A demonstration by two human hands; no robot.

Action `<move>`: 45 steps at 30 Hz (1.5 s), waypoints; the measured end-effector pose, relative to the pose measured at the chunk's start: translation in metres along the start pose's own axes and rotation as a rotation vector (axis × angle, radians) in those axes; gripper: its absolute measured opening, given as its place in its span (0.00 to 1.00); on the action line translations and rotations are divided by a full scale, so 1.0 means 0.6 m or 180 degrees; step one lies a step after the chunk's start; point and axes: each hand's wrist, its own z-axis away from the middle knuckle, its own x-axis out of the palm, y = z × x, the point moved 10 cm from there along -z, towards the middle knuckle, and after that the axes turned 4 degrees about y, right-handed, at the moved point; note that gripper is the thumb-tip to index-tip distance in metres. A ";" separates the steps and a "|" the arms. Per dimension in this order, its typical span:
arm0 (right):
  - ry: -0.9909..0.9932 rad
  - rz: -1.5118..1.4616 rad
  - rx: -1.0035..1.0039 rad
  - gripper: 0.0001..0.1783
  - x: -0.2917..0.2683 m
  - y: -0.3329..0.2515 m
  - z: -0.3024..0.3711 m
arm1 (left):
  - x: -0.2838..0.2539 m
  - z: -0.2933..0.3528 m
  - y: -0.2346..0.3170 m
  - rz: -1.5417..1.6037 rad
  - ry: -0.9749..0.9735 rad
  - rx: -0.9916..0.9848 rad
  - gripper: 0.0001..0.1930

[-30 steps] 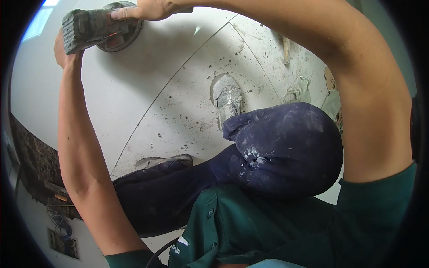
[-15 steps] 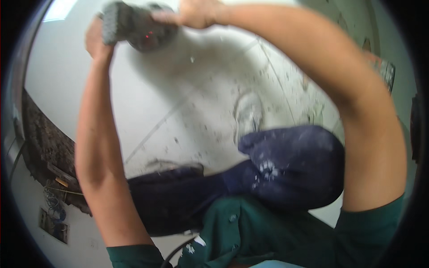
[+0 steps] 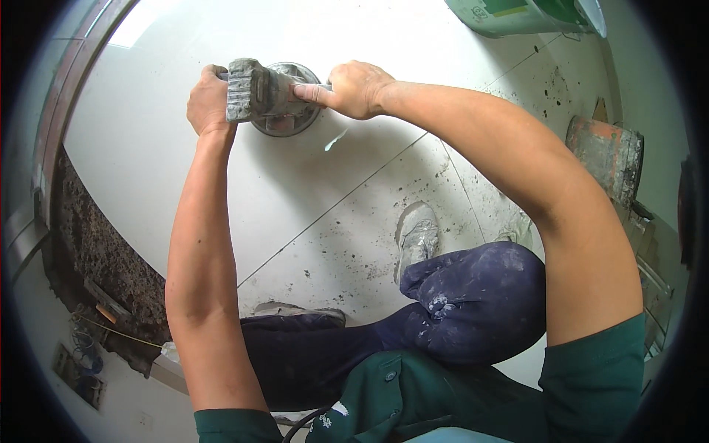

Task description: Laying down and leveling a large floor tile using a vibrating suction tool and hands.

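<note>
A dusty grey tile vibrator (image 3: pixel 275 100) with a battery-like block and a round base rests on a large white floor tile (image 3: pixel 140 162). My left hand (image 3: pixel 208 102) is wrapped round its left side, with the fingers partly hidden behind the block. On the other side my right hand (image 3: pixel 358 90) grips a short side handle, its thumb lying along the top. Just below the tool, a small pale green scrap (image 3: pixel 335 139) lies on the tile. Both arms stretch forward over my bent knees.
Rough dark mortar (image 3: pixel 103 236) borders the tile at left, beside a door frame. A green bucket (image 3: pixel 502 16) stands far right, and a worn orange-grey bucket (image 3: pixel 605 159) lies right of my arm. Dirt crumbs speckle the tiles round my shoe (image 3: pixel 417 236).
The vibrator and both hands now appear lower and farther right in the picture. The whole view has shifted too, bringing the green bucket in. Both hands keep their hold.
</note>
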 end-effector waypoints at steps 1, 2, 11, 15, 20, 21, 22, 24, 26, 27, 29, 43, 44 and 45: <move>0.0003 0.0017 -0.0003 0.56 -0.005 -0.002 -0.001 | -0.001 -0.002 -0.001 0.0014 0.0008 -0.0007 0.16; -0.0125 0.0002 0.0073 0.55 -0.001 0.001 -0.001 | -0.002 -0.003 0.000 -0.0006 -0.0024 0.0012 0.16; -0.0261 0.0013 0.0169 0.53 -0.001 -0.002 0.004 | 0.001 -0.006 0.002 -0.0111 -0.0052 0.0054 0.15; -0.0375 0.0007 0.0231 0.53 -0.001 -0.002 0.007 | 0.000 -0.005 0.003 -0.0087 -0.0035 0.0080 0.15; -0.0380 0.0003 0.0265 0.52 0.002 -0.002 0.009 | -0.001 -0.006 0.002 -0.0143 -0.0017 0.0132 0.16; -0.0414 -0.0011 0.0251 0.52 0.003 -0.003 0.009 | 0.000 -0.006 0.001 -0.0155 -0.0060 0.0124 0.16; -0.0453 -0.0025 0.0238 0.53 0.006 -0.006 0.010 | 0.003 -0.003 -0.002 -0.0168 -0.0107 0.0116 0.16; -0.0141 0.0000 0.0122 0.54 0.012 0.007 0.002 | 0.009 -0.004 0.005 -0.0140 -0.0050 0.0202 0.16; 0.0272 0.0048 -0.0100 0.56 0.006 0.012 -0.010 | 0.014 -0.007 0.006 -0.0083 0.0103 0.0424 0.17; 0.0329 0.0039 -0.0197 0.57 0.001 -0.007 -0.005 | 0.013 -0.009 -0.011 -0.0076 0.0152 0.0547 0.17; -0.0216 0.0150 -0.0058 0.57 0.007 -0.001 -0.017 | 0.005 -0.023 -0.012 0.0037 0.0315 0.0808 0.21; -0.0073 -0.0048 0.0021 0.55 -0.002 -0.020 0.021 | -0.012 0.001 0.007 -0.0164 0.0136 0.0444 0.21; -0.0088 -0.0038 0.0049 0.55 -0.004 -0.016 0.023 | -0.009 0.002 0.011 -0.0141 0.0128 0.0449 0.21; -0.0088 -0.0023 0.0069 0.55 -0.006 -0.013 0.022 | -0.006 0.003 0.010 -0.0084 0.0108 0.0365 0.20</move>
